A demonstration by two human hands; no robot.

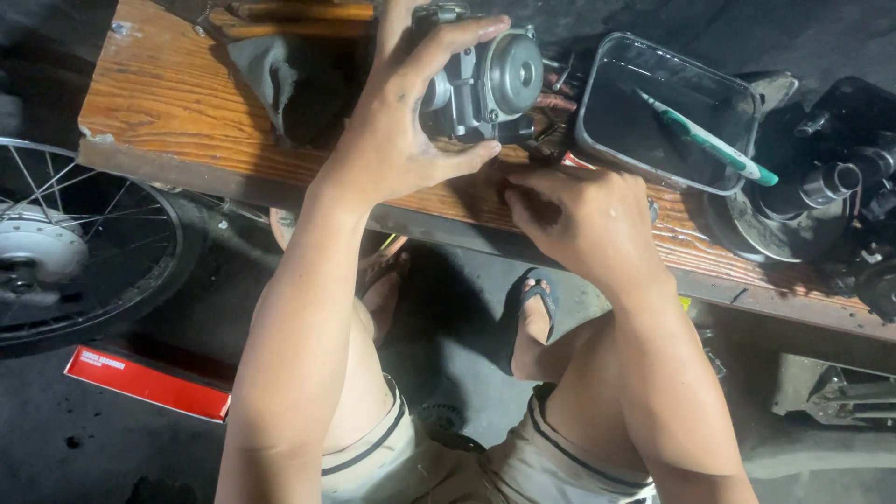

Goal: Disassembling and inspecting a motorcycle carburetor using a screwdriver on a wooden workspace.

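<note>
2 hands (485, 177), carburetor (485, 84) in left

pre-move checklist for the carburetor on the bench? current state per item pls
1. Left hand has a grip on the carburetor: ok, fingers wrap its top and side.
2. Right hand placed: ok, it rests on the wooden bench edge just below the carburetor; what it pinches, cannot tell.
3. Carburetor seated on the bench: cannot tell, its base is hidden by the hand.
4. Metal tray beside the part: ok, on the bench with a toothbrush in it.
5. Underside fittings: cannot tell, hidden.
6. Feet below the bench edge: not ok, sandals only.
</note>
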